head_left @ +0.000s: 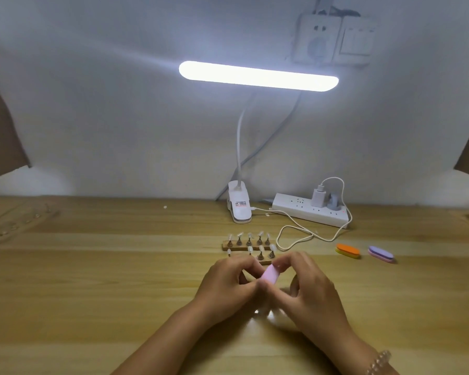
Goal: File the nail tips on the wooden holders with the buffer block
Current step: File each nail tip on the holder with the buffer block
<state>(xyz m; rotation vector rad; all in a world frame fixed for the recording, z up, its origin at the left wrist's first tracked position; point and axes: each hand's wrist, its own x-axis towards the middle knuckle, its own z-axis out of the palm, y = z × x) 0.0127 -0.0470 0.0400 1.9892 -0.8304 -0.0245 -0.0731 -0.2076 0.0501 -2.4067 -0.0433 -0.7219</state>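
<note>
Closest in, a beaded bracelet (pixel 378 361) rings the right wrist, and both forearms reach out over the wooden counter (pixel 92 293). The hands meet above it. The right hand (pixel 309 285) has its fingers curled round a pink buffer block (pixel 268 274), which is tilted and held clear of the counter. The left hand (pixel 228 285) is curled too, with thumb and forefinger pinched at the block's near end. What they pinch, if anything, is hidden, so I cannot tell whether that hand holds a tip.

Just beyond the knuckles sits the front holder (pixel 266 262), partly covered by the hands, and behind it the rear holder (pixel 247 246) stands with five nail tips (pixel 249 235) upright on their pegs. The front row shows a gap at its second place, so one tip may be out and under the block. Filing looks to be in hand, on a single tip.

The next move calls for short, light strokes with the tip held steady, then going on to the neighbouring peg. An orange buffer (pixel 348 250) and a purple buffer (pixel 381 254) lie well to the right.
</note>
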